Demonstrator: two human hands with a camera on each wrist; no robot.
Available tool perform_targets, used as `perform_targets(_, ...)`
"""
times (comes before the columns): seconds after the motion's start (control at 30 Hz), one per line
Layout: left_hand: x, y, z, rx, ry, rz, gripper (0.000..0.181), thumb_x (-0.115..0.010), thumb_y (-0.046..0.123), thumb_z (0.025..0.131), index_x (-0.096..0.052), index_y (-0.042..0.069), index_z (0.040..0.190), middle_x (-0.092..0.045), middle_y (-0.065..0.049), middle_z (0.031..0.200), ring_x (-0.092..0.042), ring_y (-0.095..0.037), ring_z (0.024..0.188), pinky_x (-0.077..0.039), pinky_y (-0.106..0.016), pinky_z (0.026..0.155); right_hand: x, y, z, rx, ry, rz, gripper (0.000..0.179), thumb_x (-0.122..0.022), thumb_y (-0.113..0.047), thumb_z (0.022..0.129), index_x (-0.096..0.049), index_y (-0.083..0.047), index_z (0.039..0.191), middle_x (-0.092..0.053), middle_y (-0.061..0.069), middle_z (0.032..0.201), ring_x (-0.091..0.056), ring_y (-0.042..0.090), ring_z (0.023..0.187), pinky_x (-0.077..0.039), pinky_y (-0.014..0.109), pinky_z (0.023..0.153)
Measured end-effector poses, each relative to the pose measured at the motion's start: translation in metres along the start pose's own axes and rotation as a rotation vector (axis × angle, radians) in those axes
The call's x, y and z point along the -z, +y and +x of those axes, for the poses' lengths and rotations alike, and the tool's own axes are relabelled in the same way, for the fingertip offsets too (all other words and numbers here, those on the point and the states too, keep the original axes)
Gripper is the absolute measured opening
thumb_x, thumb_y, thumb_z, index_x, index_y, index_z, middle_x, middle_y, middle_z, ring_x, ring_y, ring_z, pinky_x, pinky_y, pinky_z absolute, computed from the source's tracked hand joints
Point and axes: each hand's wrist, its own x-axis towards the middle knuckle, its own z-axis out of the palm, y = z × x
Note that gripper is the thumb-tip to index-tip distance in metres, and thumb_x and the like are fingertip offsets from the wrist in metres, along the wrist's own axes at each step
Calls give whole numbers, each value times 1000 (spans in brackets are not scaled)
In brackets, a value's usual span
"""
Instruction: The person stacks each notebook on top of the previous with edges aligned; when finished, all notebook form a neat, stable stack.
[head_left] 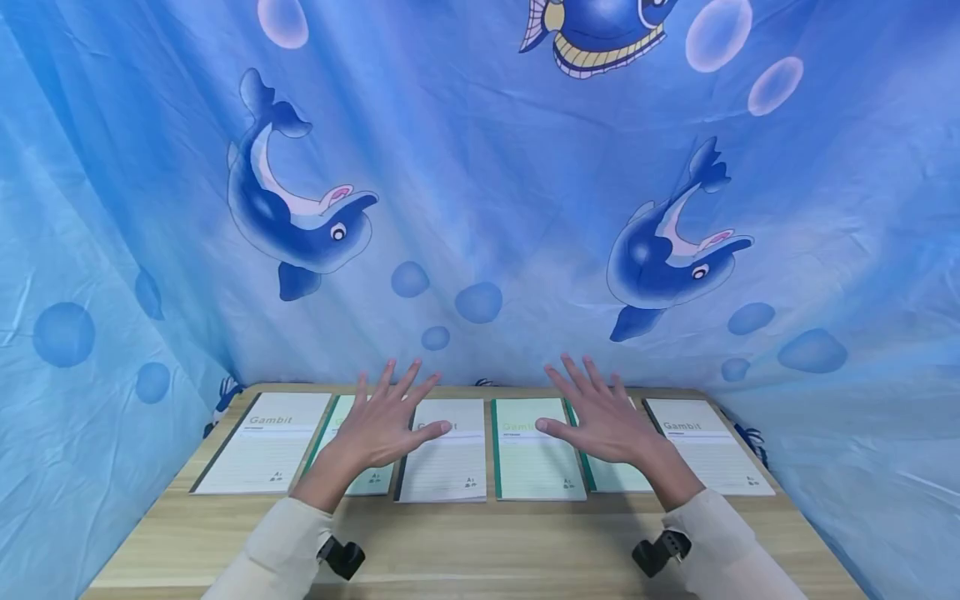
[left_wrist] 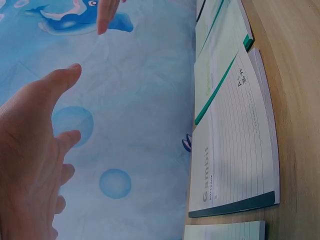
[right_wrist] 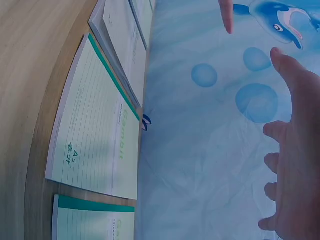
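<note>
Both hands hover over a row of notebooks with fingers spread, holding nothing. In the head view my left hand is above a green-edged notebook, covering much of it. A dark-edged white notebook lies beside its thumb. My right hand is above another green-edged notebook, its thumb overlapping the pale green notebook in this view. The left wrist view shows the left hand raised off the notebooks, and the right wrist view shows the right hand likewise raised.
White dark-edged notebooks lie at the row's far left and far right. They rest on a wooden table. A blue curtain with dolphins and bubbles hangs behind and at both sides. A black wrist device is on the left sleeve.
</note>
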Motion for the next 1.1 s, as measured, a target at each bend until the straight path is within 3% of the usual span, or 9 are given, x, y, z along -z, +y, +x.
perform_targets(0.4,-8,-8,-10,2,3,-45,82,-50,71,94,-35,28,162,-23,-10,173,-11,-43,161,-3,-74,126,-17,-5,4,5,-17,147,87,-50,-68,98,-19,-26,167,-8,5,176,-3,40,162,-9,78,122)
perform_targets(0.63,-29,-20,-20,11,-7,-130,81,-49,70,97,-38,21,161,-26,-16,171,-18,-47,158,-11,-78,122,-38,-10,4,-6,-46,194,87,-51,-69,97,-23,-24,166,-16,10,175,-11,38,162,-18,72,125)
perform_targets(0.83,-44,-26,-28,41,-65,-178,80,-51,67,97,-38,20,161,-27,-16,171,-21,-47,157,-13,-75,124,-61,-15,8,7,-83,227,83,-51,-67,98,-27,-25,165,-22,10,173,-16,37,161,-20,70,126)
perform_targets(0.97,-53,-25,-33,48,-96,-200,76,-53,63,99,-39,21,160,-28,-16,170,-20,-45,158,-14,-73,125,-72,-18,8,14,-108,283,82,-52,-66,98,-28,-24,165,-24,10,173,-17,38,161,-21,70,125)
perform_targets(1.1,-64,-17,-33,-3,-102,-224,71,-56,57,100,-42,19,158,-32,-20,168,-23,-47,156,-16,-73,124,-80,-16,5,-14,-125,309,83,-51,-69,97,-29,-24,164,-24,10,172,-17,37,161,-21,69,126)
